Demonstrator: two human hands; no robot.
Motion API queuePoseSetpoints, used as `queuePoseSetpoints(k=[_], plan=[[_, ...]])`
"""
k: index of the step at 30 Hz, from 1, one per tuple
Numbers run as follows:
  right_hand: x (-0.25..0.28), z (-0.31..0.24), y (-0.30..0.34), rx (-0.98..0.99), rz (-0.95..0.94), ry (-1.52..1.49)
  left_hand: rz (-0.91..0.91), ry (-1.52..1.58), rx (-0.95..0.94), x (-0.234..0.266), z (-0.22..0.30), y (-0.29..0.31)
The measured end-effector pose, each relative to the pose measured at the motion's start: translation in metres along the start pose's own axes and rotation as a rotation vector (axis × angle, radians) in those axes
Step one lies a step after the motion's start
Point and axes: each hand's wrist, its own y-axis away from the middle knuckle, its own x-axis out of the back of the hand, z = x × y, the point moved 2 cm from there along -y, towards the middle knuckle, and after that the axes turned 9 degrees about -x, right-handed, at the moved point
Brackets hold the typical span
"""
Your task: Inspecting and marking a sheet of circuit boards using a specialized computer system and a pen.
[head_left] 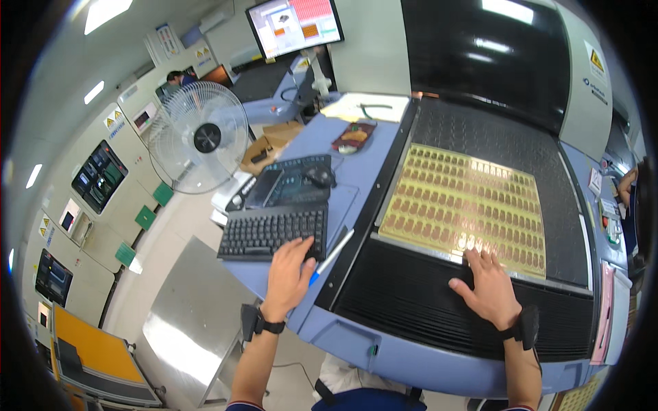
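My left hand (287, 276) rests at the lower right corner of a black keyboard (264, 234), fingers stretched over its keys and holding nothing. Beside its thumb lies a white and blue pen (332, 257). My right hand (488, 288) is spread, its fingertips at the near edge of a yellow-green circuit board panel (460, 205) with rows of copper-coloured pads. The panel lies flat on the dark machine bed (473, 133), against a metal strip along its near side. Both wrists wear black straps with a small dark device.
A mouse (319, 176) sits on a dark pad behind the keyboard. Farther back are a dark red pouch-like item (354, 137), pliers (375, 106) and a monitor (295, 26). A large fan (206, 138) stands left. Pink sheets (604, 315) lie right. Other people are at work in the background.
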Motion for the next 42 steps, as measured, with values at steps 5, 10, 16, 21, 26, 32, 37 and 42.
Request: queuePoseSetpoints(k=[5, 10, 16, 21, 26, 32, 37, 42], plan=[[-0.003, 0.002, 0.000, 0.020, -0.001, 0.013, -0.014, -0.019, 0.002, 0.000, 0.002, -0.001], [-0.009, 0.004, 0.004, 0.026, 0.000, 0.037, 0.011, -0.107, -0.062, -0.001, -0.002, 0.005], [-0.009, 0.006, 0.003, 0.034, 0.014, 0.021, 0.296, -0.316, 0.395, 0.018, -0.024, 0.021], [-0.011, 0.008, 0.004, 0.041, 0.012, 0.047, 0.348, -0.235, 0.275, 0.027, -0.006, 0.024], [-0.015, 0.013, 0.004, 0.043, 0.063, -0.068, 0.196, -0.080, 0.169, 0.014, 0.026, 0.024], [-0.001, 0.016, 0.001, -0.044, 0.270, -0.353, 0.070, -0.087, 0.367, 0.011, 0.026, 0.030], [0.002, 0.012, 0.004, 0.008, 0.299, -0.450, -0.004, -0.128, 0.148, 0.008, 0.029, 0.031], [0.007, -0.005, 0.011, 0.137, 0.349, -0.420, -0.003, 0.078, 0.176, 0.014, 0.050, 0.014]])
